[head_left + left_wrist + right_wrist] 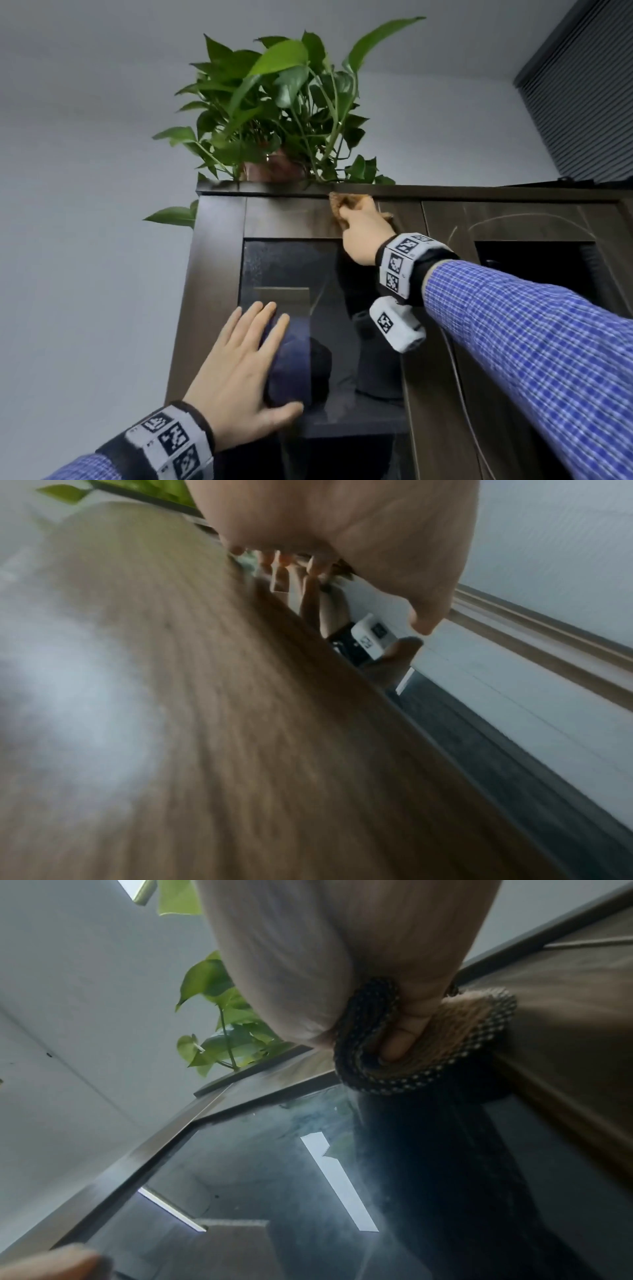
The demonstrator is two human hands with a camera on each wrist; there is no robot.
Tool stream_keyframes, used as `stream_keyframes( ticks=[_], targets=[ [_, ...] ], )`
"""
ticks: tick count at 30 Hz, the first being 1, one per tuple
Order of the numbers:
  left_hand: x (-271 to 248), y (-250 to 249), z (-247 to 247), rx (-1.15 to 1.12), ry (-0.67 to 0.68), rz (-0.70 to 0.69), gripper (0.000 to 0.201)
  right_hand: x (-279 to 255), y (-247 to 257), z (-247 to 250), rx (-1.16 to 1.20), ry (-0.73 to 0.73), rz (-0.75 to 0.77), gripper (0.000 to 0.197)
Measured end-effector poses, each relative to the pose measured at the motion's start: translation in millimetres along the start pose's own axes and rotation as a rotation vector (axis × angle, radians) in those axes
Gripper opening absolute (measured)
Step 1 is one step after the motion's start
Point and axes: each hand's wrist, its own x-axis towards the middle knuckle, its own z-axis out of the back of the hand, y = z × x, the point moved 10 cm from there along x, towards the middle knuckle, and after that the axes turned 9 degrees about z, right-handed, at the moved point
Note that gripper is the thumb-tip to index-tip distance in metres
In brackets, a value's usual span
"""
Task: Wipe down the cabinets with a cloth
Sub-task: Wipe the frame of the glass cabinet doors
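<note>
The right hand (pixel 361 231) is gripping a bunched brown cloth (pixel 342 202), fingers curled round it, pressing it against the top rail of the dark cabinet (pixel 219 240) door, just under the top edge. The left hand (pixel 239 370) is lying flat with fingers spread on the glass (pixel 284 263) panel below. A plant (pixel 281 113) is sitting on top.

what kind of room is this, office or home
Hard to say; probably an office or a study. A tall dark wood cabinet with a glass door, a potted plant on top, and slatted blinds by plain walls.
</note>
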Motion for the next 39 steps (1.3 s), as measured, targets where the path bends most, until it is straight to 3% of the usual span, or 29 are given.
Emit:
stream_keyframes(
  ticks=[5, 8, 12, 16, 21, 31, 35, 39],
  targets=[
    [-1, 10, 1, 0.059, 0.028, -0.037, 0.114, 4, 31, -5, -0.091, 0.009, -0.081, 0.060],
    [0, 11, 1, 0.058, 0.035, -0.063, 0.114, 16, 75, -14, -0.086, -0.014, 0.045, 0.052],
    [2, 11, 2, 0.081, 0.029, -0.077, 0.116, 20, 152, -46, -0.143, 0.069, 0.302, 0.050],
    [2, 12, 3, 0.096, 0.066, -0.073, 0.117, 18, 176, -59, -0.239, 0.152, 0.437, 0.056],
    [1, 15, -1, 0.102, 0.091, -0.088, 0.117, 14, 137, -42, -0.230, 0.170, 0.369, 0.062],
    [0, 13, 5, 0.045, 0.029, -0.093, 0.113, -9, -33, 19, -0.030, 0.014, -0.031, 0.059],
    [0, 12, 2, 0.053, 0.044, -0.095, 0.113, -19, -39, 19, 0.038, -0.050, -0.024, 0.053],
    [-1, 10, -1, 0.056, 0.050, -0.081, 0.113, -51, -28, 18, 0.071, 0.007, 0.081, 0.046]
  ],
)
